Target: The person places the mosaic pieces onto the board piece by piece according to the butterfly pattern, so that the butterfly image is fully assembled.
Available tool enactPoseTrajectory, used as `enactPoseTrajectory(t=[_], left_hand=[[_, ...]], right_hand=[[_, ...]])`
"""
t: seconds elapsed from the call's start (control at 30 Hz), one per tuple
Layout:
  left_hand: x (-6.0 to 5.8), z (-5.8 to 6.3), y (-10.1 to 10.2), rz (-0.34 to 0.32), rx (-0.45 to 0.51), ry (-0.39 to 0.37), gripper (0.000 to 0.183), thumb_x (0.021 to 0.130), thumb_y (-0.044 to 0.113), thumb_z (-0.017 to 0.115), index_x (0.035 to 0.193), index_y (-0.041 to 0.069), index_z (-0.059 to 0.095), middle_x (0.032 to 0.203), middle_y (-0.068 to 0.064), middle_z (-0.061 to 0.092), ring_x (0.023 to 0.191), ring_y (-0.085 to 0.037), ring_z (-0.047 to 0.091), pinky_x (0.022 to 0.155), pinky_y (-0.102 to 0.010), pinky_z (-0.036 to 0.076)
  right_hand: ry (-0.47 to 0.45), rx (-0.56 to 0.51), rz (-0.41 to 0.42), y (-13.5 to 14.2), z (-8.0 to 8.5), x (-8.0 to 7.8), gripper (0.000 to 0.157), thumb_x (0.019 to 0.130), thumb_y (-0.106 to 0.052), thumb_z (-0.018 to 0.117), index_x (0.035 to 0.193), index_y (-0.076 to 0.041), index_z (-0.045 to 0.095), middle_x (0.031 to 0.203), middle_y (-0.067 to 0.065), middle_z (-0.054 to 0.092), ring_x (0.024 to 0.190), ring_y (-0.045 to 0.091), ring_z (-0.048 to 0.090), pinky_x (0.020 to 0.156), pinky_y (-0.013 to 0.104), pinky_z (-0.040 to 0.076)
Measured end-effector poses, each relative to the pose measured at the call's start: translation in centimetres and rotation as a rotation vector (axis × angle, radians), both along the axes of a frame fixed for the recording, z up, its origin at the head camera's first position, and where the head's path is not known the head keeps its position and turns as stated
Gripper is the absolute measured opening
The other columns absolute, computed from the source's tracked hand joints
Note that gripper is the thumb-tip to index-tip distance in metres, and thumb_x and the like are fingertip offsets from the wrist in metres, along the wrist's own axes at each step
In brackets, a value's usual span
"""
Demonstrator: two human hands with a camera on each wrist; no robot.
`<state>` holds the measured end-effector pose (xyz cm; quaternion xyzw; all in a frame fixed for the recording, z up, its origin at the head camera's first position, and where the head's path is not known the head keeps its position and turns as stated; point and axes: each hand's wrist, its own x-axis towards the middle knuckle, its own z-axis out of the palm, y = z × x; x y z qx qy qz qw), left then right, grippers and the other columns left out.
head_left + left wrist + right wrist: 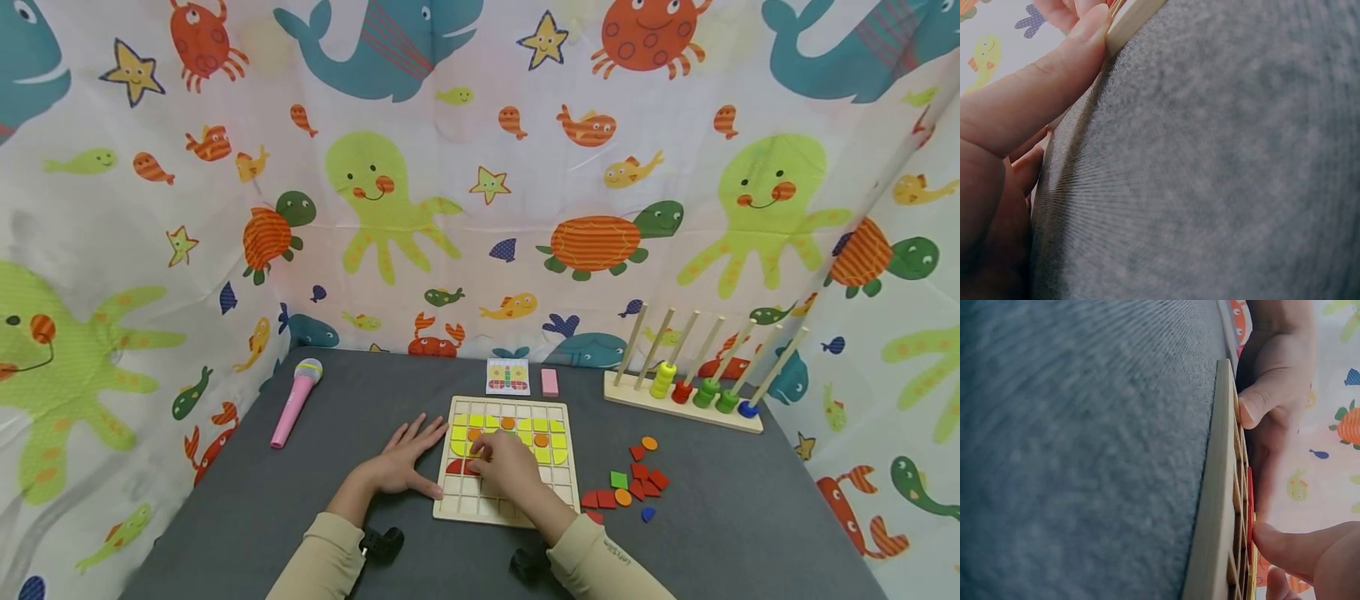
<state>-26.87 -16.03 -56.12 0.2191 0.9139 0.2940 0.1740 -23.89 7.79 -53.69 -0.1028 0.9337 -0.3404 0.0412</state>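
Note:
A wooden grid board lies on the dark table, its upper rows filled with yellow tiles and several orange round tiles. My left hand lies flat at the board's left side with fingers spread, its thumb touching the edge. Over the board's middle, my right hand has curled fingers, its thumb on a red tile at the grid. Beside that thumb, a red tile with a rounded corner sits in the grid. The right hand hides part of the board.
Loose red tiles, a green square, orange circles and a blue piece lie right of the board. Behind it are a pattern card and a pink block. A toy microphone lies left; a bead-and-peg stand stands right.

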Motion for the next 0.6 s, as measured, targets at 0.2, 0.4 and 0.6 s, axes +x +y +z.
enactPoseTrajectory(t=[0.2, 0.4, 0.6], left_hand=[[0.1, 0.0, 0.0, -0.006, 0.013, -0.002, 0.116, 0.071, 0.059, 0.084, 0.163, 0.025, 0.022, 0.171, 0.001, 0.011, 0.157, -0.035, -0.006, 0.12, -0.067, 0.0], [-0.3, -0.8, -0.2, -0.008, -0.001, -0.01, 0.122, 0.067, 0.068, 0.081, 0.163, 0.027, 0.019, 0.172, 0.002, 0.008, 0.157, -0.033, -0.008, 0.12, -0.067, -0.002], [-0.4, -0.8, -0.1, -0.006, -0.005, -0.005, 0.123, 0.066, 0.069, 0.082, 0.163, 0.029, 0.018, 0.171, 0.003, 0.008, 0.157, -0.032, -0.009, 0.121, -0.065, 0.0]], right_hand=[[0.015, -0.036, -0.022, 0.4, 0.2, 0.4, 0.017, 0.084, -0.03, 0.084, 0.095, -0.019, 0.075, 0.076, -0.006, 0.062, 0.068, 0.013, 0.054, 0.058, 0.029, 0.043], [0.024, -0.104, -0.033, 2.2, 0.7, 1.1, 0.026, 0.085, -0.028, 0.083, 0.104, -0.013, 0.073, 0.077, -0.005, 0.063, 0.067, 0.012, 0.056, 0.059, 0.028, 0.046], [0.054, -0.154, -0.064, 4.6, 1.3, 1.9, 0.024, 0.085, -0.022, 0.083, 0.105, -0.011, 0.074, 0.08, -0.004, 0.067, 0.072, 0.013, 0.058, 0.061, 0.029, 0.05]])
